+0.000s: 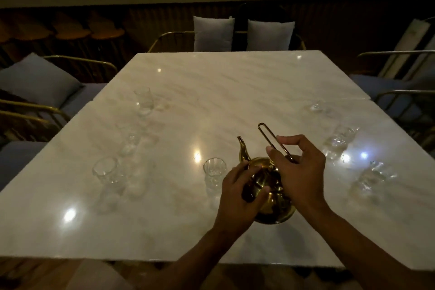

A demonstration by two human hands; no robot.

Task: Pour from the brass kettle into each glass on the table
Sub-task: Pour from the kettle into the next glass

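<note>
Head-camera view: a brass kettle (270, 186) is seen standing on the pale marble tabletop (211, 82), near its front edge. The kettle's lid and body are held by the left hand (240, 198), whose fingers (237, 168) are curled over the top while the thumb is pressed against the near side. The thin wire handle (273, 139), raised and leaning away, is pinched by the right hand (301, 172) between thumb and curled fingers. The spout (242, 148) is pointed away and to the left.

Just left of the left fingers, a clear glass (214, 172) is set upright, almost touching the kettle. Further left, a row of glasses (110, 172) is blurred, with a taller glass (143, 100) at its far end. Right of the right fingers, well apart, more glasses (336, 143) are smeared by motion and glare. Chairs with grey cushions (213, 33) are placed around the tabletop.
</note>
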